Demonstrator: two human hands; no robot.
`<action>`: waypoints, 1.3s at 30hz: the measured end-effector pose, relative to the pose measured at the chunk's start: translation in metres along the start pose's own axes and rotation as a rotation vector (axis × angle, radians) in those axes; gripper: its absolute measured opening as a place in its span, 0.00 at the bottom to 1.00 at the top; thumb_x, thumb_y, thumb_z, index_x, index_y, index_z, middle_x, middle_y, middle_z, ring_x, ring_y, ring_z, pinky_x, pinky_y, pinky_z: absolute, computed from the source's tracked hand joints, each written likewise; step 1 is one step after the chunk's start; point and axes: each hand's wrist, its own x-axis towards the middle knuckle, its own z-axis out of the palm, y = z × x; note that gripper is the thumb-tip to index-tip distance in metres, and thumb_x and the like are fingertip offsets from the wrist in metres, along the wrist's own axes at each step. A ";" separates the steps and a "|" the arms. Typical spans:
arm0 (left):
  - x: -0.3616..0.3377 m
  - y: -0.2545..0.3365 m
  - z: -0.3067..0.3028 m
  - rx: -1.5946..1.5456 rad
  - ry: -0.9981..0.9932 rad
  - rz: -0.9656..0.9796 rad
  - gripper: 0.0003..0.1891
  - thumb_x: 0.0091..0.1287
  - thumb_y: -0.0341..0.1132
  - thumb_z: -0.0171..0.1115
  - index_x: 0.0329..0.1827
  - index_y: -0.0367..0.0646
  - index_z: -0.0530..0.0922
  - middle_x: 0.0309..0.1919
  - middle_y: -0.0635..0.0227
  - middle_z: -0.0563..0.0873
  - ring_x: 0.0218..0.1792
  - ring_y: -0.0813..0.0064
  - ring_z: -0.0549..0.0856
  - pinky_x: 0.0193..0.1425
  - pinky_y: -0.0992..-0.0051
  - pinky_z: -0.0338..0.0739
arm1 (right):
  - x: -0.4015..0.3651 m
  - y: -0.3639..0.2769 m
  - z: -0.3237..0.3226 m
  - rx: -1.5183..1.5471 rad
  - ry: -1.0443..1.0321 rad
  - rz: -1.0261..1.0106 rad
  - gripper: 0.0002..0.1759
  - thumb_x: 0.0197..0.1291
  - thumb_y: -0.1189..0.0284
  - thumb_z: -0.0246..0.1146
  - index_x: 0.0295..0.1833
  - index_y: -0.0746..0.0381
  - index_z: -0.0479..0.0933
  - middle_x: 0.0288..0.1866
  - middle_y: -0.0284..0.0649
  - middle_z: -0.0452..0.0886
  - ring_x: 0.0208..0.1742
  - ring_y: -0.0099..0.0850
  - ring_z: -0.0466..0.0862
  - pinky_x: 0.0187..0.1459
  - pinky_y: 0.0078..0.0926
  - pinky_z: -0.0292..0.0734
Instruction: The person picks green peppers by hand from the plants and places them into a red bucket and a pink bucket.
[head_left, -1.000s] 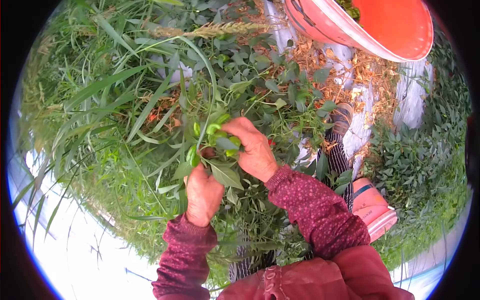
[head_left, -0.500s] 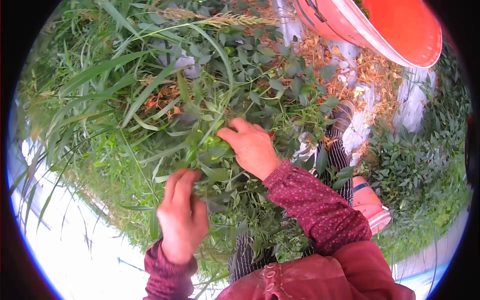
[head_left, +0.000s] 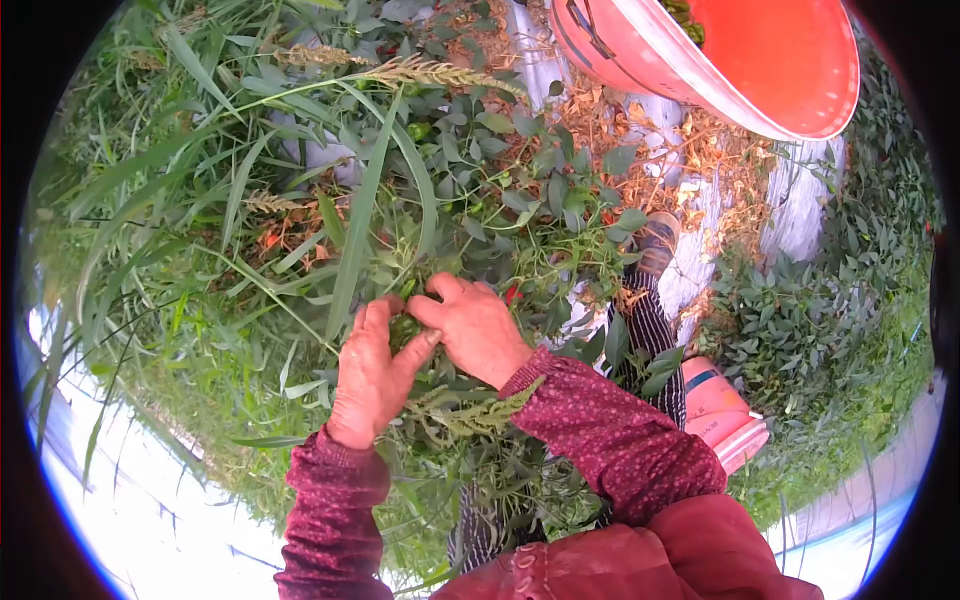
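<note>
Among the leaves of a pepper plant, both my hands meet around green peppers (head_left: 403, 328). My left hand (head_left: 372, 372) curls its fingers and thumb about them from the left. From the right, my right hand (head_left: 474, 328) has its thumb and bent fingers closed at the same cluster, its fingertips partly hidden by foliage. The two thumbs nearly touch. How many peppers are held cannot be made out. A red pepper (head_left: 513, 294) shows just beyond my right hand, and another green pepper (head_left: 419, 131) hangs farther up the plant.
A large red bucket (head_left: 640, 60) with green peppers (head_left: 686, 20) inside is at the upper right. A second, smaller-looking bucket (head_left: 715, 410) lies beside my striped trouser leg (head_left: 650, 330). Tall grass (head_left: 362, 230) crosses the plants. Whitish plastic sheeting (head_left: 705, 240) and dry leaves cover the ground.
My left hand has moved up and right to join my right hand at the green peppers. My right hand has shifted slightly down. The view has moved a little.
</note>
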 end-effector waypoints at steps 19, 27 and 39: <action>0.008 -0.013 -0.019 0.251 -0.183 0.222 0.21 0.52 0.40 0.68 0.44 0.37 0.75 0.29 0.52 0.83 0.32 0.53 0.83 0.35 0.62 0.78 | 0.004 -0.003 0.008 0.111 -0.031 -0.039 0.23 0.44 0.78 0.64 0.50 0.59 0.73 0.43 0.42 0.76 0.45 0.44 0.80 0.46 0.40 0.75; 0.016 -0.004 -0.021 0.323 -0.148 0.340 0.25 0.54 0.36 0.66 0.53 0.41 0.68 0.31 0.56 0.80 0.29 0.56 0.83 0.31 0.63 0.78 | 0.008 -0.004 -0.001 0.324 0.032 0.037 0.27 0.42 0.80 0.64 0.53 0.62 0.72 0.50 0.45 0.77 0.52 0.47 0.78 0.50 0.40 0.76; 0.027 0.013 -0.069 0.082 -0.620 0.455 0.12 0.58 0.37 0.63 0.40 0.42 0.74 0.29 0.62 0.81 0.25 0.67 0.82 0.28 0.69 0.77 | 0.009 -0.004 -0.004 0.292 -0.103 -0.072 0.24 0.47 0.82 0.57 0.53 0.58 0.74 0.45 0.44 0.77 0.48 0.46 0.79 0.51 0.39 0.74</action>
